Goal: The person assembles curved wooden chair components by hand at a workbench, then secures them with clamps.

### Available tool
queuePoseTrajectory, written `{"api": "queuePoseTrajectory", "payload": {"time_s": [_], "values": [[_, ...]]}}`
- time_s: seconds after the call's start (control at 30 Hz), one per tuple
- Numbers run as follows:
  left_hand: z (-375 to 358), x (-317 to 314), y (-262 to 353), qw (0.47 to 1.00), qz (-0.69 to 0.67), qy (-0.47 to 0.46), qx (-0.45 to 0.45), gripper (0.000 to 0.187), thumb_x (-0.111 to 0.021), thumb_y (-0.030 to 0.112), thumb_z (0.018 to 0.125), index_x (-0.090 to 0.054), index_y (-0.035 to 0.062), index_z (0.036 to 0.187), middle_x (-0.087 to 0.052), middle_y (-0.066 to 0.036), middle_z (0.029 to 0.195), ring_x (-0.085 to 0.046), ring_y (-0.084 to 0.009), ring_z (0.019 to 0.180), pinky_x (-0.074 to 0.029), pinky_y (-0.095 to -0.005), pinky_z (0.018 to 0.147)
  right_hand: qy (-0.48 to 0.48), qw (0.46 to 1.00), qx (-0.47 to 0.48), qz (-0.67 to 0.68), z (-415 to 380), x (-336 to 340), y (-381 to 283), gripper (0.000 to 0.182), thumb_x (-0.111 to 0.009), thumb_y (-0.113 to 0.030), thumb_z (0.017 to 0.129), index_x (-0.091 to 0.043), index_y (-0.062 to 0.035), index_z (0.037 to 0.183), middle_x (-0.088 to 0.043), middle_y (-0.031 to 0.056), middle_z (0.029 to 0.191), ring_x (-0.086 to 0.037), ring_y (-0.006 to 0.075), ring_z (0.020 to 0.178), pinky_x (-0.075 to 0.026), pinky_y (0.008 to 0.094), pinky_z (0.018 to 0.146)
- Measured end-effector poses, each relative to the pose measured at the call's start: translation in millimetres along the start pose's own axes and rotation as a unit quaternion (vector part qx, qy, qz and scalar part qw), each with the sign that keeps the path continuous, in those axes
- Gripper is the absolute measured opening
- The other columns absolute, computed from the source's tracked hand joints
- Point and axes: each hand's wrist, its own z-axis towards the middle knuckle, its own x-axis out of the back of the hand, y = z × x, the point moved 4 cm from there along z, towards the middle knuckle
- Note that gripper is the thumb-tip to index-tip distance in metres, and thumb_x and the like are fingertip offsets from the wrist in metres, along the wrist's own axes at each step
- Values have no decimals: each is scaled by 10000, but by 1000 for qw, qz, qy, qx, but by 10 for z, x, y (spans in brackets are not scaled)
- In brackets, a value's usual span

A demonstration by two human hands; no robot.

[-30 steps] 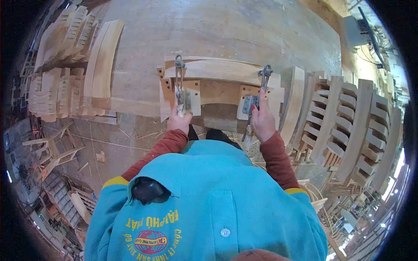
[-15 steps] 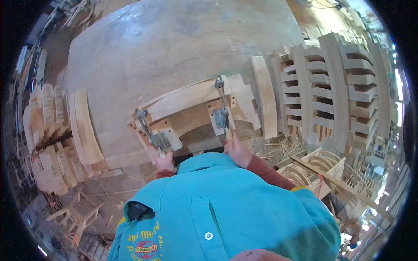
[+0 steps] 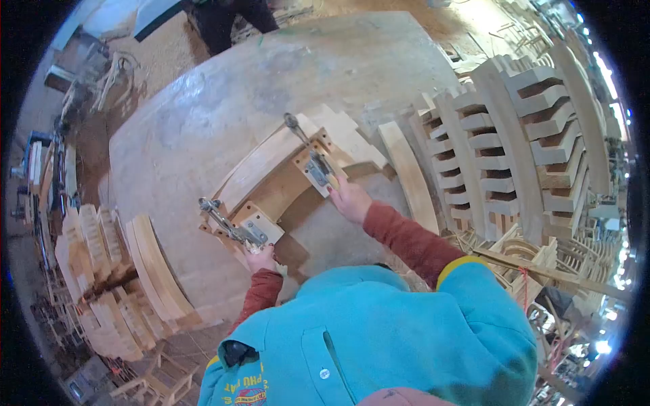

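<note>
Head view: saw left hand (image 3: 261, 258) wrapped round the handle of left clamp (image 3: 252, 234), right hand (image 3: 351, 201) wrapped round that of right clamp (image 3: 316, 169). Found curved board (image 3: 258, 165) lying along wooden jig (image 3: 279, 190) on worktable (image 3: 176, 149), just beyond both hands. Noted its long axis slanting from near left to far right: left hand closer to near end, right hand closer to far end. Could not tell contact between clamp tips and board.

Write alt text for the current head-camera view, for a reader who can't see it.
A person's left hand and right hand each grip a metal clamp on a wooden jig, where a pale curved board lies. The jig is on a large worktable, with stacks of wooden pieces at either side.
</note>
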Motion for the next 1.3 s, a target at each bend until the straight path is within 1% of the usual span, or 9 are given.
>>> {"api": "queuePoseTrajectory", "payload": {"time_s": [0.27, 0.6, 0.73, 0.87, 1.0, 1.1, 1.17, 1.23, 1.3], "values": [[1312, -1101, 662, 998, -18, -49, -29, 710, -623, -92, 620, -337, 111, 1237, -526, -110, 945, -562, -229, 691, -494, -346, 490, 107, 990, 45, -82, 1668, 701, -33, 324, -418, -328, 892, -475, -26, 996, -597, 244, 764, -586, 405, 724, -452, 492, 635], [1608, -2717, 1601, 875, 122, -466, -36, 838, -579, 169, 831, 22, 165, 1414, -510, -143, 1109, -537, -212, 948, -440, -332, 829, 280, 931, -198, -121, 2750, 2114, 1199, 362, -377, -406, 886, -487, -103, 1049, -600, 255, 901, -581, 421, 854, -448, 500, 766], [1353, -2256, 1132, 862, 158, -455, -155, 705, -550, 134, 839, -132, 96, 1406, -509, -115, 1209, -526, -183, 1026, -446, -253, 817, 304, 908, -269, -104, 2819, 2466, 1654, 390, -385, -423, 881, -517, -117, 1084, -589, 227, 1013, -562, 392, 956, -426, 468, 839], [884, -1327, 636, 843, 271, -371, -280, 519, -615, 161, 741, -483, 89, 1238, -547, -150, 1163, -495, -255, 1125, -400, -338, 920, 294, 894, -312, -129, 2849, 2554, 1707, 417, -376, -443, 884, -488, -121, 1124, -574, 235, 1045, -553, 394, 983, -415, 486, 847], [222, -684, 285, 778, 316, -397, -371, 474, -616, 156, 708, -531, 90, 1169, -544, -158, 1151, -468, -318, 1139, -380, -373, 941, 335, 864, -321, -197, 2757, 2531, 1613, 384, -459, -316, 839, -476, -97, 1154, -552, 194, 1052, -527, 376, 1016, -402, 459, 869], [39, -187, -27, 745, 446, -314, -384, 553, -636, 216, 693, -490, 106, 1215, -454, -176, 1248, -368, -357, 1212, -316, -440, 984, 479, 830, -126, -258, 2087, 2353, 845, 401, -550, -180, 784, -475, -88, 1167, -540, 159, 1028, -510, 366, 1024, -395, 432, 885], [1, 26, -186, 749, 528, -232, -326, 637, -650, 278, 682, -440, 120, 1262, -360, -183, 1326, -282, -376, 1259, -261, -495, 1003, 423, 875, 109, -206, 1656, 1964, 731, 463, -587, -83, 716, -476, -97, 1165, -543, 157, 1046, -499, 352, 1021, -390, 422, 902], [-109, 202, -362, 774, 576, -159, -208, 738, -661, 352, 668, -376, 135, 1313, -253, -182, 1397, -191, -391, 1297, -204, -551, 1010, 314, 920, 156, -174, 964, 1574, 631, 504, -592, -80, 712, -459, -95, 1199, -535, 154, 1093, -474, 342, 1056, -369, 409, 928], [-68, 281, -673, 705, 645, -171, -241, 882, -664, 451, 645, -264, 150, 1371, -138, -188, 1437, -133, -388, 1316, -160, -590, 1005, 224, 963, 107, -106, 234, 1301, 652, 560, -620, -96, 697, -442, -93, 1227, -515, 142, 1161, -446, 321, 1098, -338, 395, 962]]}}
